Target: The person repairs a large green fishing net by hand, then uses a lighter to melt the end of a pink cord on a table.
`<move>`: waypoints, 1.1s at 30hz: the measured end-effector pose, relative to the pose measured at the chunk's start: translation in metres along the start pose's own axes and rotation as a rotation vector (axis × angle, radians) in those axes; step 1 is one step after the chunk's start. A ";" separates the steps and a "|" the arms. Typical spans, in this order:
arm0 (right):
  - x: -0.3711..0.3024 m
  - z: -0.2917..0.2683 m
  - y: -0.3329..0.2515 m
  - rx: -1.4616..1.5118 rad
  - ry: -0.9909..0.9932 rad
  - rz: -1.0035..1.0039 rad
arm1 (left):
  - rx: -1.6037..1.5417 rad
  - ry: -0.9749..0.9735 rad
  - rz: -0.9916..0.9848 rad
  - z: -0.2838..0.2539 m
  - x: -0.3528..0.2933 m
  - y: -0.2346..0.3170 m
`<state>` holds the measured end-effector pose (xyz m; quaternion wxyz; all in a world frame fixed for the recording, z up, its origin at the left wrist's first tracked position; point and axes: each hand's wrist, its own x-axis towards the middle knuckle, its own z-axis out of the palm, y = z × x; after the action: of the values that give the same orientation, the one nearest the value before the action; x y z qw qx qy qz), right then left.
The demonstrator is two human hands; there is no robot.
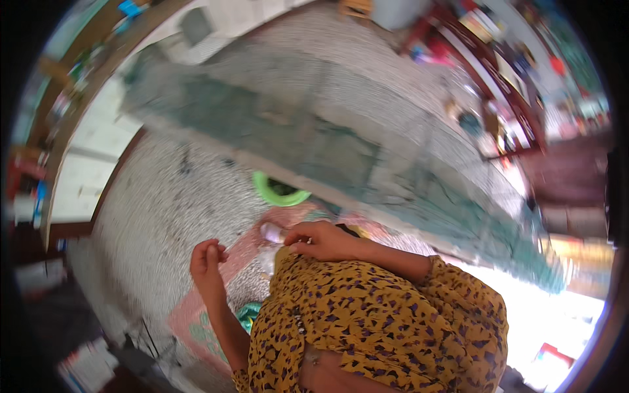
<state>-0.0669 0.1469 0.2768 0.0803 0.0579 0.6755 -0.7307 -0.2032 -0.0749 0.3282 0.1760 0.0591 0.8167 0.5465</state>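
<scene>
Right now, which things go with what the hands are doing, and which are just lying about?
Probably part of the job, going by nearness:
the left hand and right hand
the long greenish net in front
the green bowl, something dark inside

Probably just lying about:
the pink mat
a shiny green thing, too blurred to name
</scene>
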 end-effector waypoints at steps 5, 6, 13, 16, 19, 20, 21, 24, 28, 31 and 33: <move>0.047 -0.001 -0.045 -0.111 -0.193 -0.066 | -0.061 0.302 -0.003 -0.047 -0.029 0.036; 0.061 0.004 -0.054 -0.138 -0.242 -0.054 | -0.112 0.399 -0.015 -0.059 -0.035 0.036; 0.143 0.148 -0.073 -0.392 -0.682 -0.177 | -0.262 0.862 -0.096 -0.161 -0.131 -0.035; 0.197 0.190 -0.071 -0.563 -0.806 -0.381 | -0.309 1.014 -0.162 -0.189 -0.135 -0.044; 0.256 0.246 -0.079 -0.574 -0.986 -0.277 | -0.324 1.116 -0.135 -0.238 -0.112 -0.047; 0.279 0.265 -0.084 -0.491 -1.026 -0.291 | -0.321 1.136 -0.133 -0.260 -0.098 -0.045; 0.296 0.285 -0.095 -0.457 -1.060 -0.293 | -0.316 1.154 -0.128 -0.281 -0.089 -0.043; 0.357 0.332 -0.124 -0.495 -1.096 -0.428 | -0.320 1.164 -0.110 -0.348 -0.048 -0.042; 0.460 0.370 -0.150 -0.436 -1.016 -0.230 | -0.278 1.056 -0.066 -0.433 0.031 -0.021; 0.516 0.400 -0.160 -0.455 -0.939 -0.150 | -0.332 1.072 -0.098 -0.478 0.067 -0.012; 0.541 0.419 -0.170 -0.446 -0.963 -0.160 | -0.332 1.038 -0.155 -0.502 0.078 -0.023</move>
<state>-0.6206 -0.2795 0.3723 0.3355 -0.3539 0.7032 -0.5173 -0.4501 -0.4996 0.4609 -0.2032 -0.3069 0.7011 0.6108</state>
